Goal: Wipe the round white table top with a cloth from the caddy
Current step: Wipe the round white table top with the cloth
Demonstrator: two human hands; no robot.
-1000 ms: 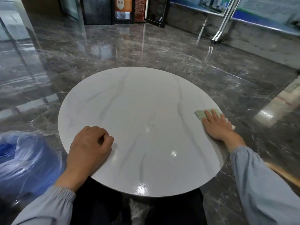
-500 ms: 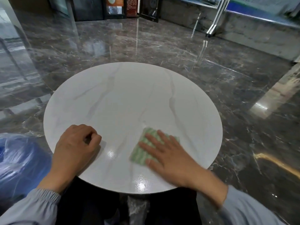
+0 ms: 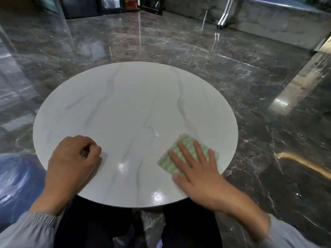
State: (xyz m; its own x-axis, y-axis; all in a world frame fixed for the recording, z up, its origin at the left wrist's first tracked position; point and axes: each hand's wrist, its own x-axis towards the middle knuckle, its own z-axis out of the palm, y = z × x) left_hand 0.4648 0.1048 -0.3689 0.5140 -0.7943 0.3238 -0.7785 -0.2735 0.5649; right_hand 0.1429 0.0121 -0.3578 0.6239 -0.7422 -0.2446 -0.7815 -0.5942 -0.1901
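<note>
Cloth (image 3: 187,139) partly hidden under right hand (image 3: 198,176)

Looks like the lobby or entrance hall of some commercial building to me, not a home. The big giveaway is the floor (image 3: 179,51): large polished dark marble slabs with pale veins, shiny enough to mirror the lights, spreading wide on every side. Along the back there are dark-framed display boards (image 3: 131,2), one with red and orange print that's too blurry to read. A tall glass panel (image 3: 60,24) stands on the left, and slanted metal posts (image 3: 223,17) rise next to a stone-clad low wall (image 3: 277,20) at the far right. The round white surface (image 3: 125,113) has the same marble look. Low on the left is what looks like a big blue water jug (image 3: 16,176).
</note>
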